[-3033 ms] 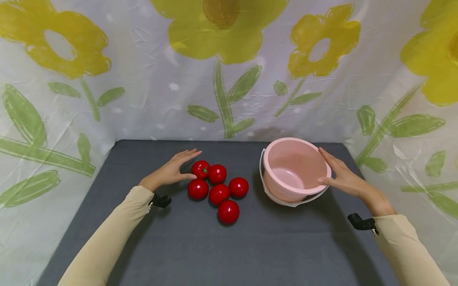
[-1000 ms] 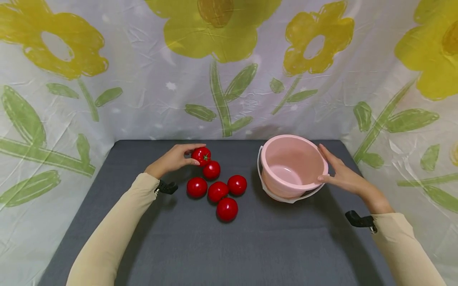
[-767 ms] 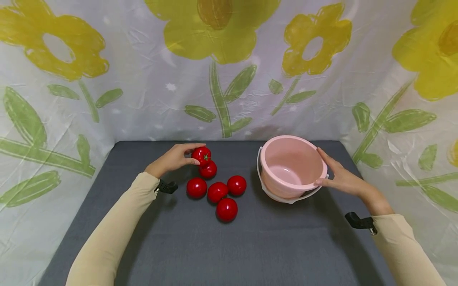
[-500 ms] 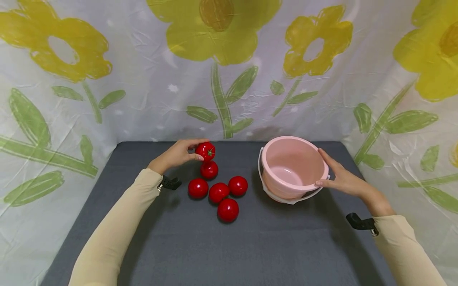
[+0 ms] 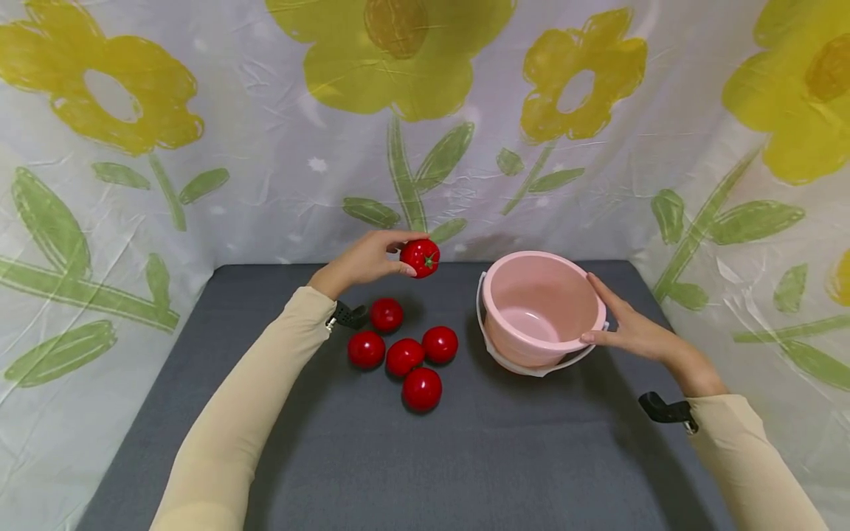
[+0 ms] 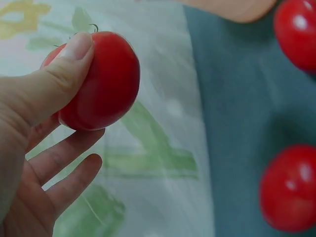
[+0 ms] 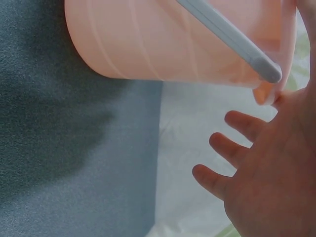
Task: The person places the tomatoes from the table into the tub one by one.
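Note:
My left hand [image 5: 367, 258] grips a glossy red tomato [image 5: 425, 259] with a green stem, raised above the far part of the table. In the left wrist view the thumb [image 6: 64, 69] presses on its side, while two lower fingers stand loose from it. Several more red tomatoes [image 5: 404, 358] lie in a loose group below and in front of this hand. My right hand [image 5: 640, 335] holds the rim of a pink bucket [image 5: 506, 338] on its right side, thumb over the edge. Three of its fingers [image 7: 229, 148] spread away from the bucket wall in the right wrist view.
The bucket's pale handle [image 7: 232, 39] hangs down along its outside. A dark grey cloth [image 5: 465, 464] covers the table. Behind and at both sides hangs a white curtain [image 5: 279, 147] with yellow flowers, close to the table's far edge.
My left hand reached the stemmed tomato at the back of the group, took hold of it, then lifted it and carried it right. A neighbouring tomato rolled slightly left. My right hand stayed at the bucket.

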`<state>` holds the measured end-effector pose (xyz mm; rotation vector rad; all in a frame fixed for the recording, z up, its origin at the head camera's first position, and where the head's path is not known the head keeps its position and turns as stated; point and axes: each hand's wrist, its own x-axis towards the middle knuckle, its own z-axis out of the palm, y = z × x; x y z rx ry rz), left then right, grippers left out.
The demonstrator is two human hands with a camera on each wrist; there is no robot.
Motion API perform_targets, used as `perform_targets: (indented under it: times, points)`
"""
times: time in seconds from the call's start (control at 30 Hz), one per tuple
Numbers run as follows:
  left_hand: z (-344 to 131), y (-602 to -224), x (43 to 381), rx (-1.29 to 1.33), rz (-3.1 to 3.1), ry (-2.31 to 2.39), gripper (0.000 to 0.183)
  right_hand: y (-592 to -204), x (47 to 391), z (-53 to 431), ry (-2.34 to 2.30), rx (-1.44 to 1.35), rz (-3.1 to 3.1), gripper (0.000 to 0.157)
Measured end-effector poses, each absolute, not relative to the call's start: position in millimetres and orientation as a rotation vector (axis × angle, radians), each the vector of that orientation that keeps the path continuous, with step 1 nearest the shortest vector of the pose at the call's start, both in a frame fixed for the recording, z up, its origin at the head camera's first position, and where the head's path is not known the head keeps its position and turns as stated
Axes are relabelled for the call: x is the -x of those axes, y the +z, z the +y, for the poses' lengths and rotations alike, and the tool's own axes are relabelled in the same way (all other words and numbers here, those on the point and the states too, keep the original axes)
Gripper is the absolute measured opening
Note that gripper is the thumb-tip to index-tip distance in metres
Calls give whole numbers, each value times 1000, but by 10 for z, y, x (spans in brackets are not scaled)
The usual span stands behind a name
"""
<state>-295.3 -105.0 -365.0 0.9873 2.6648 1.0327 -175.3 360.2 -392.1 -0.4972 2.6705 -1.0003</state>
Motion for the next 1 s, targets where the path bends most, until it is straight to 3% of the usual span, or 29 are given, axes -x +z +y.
perform_targets:
  times: [0.53,1.0]
  points:
    - [-266,-3129,2976,-1231,2601,913,69,-3929,1769,3615,-996,492,2670,112]
    - [168,-3010,3024,-1239,2569,865,66,-3945,1790,3618,-1009,496,2662,113]
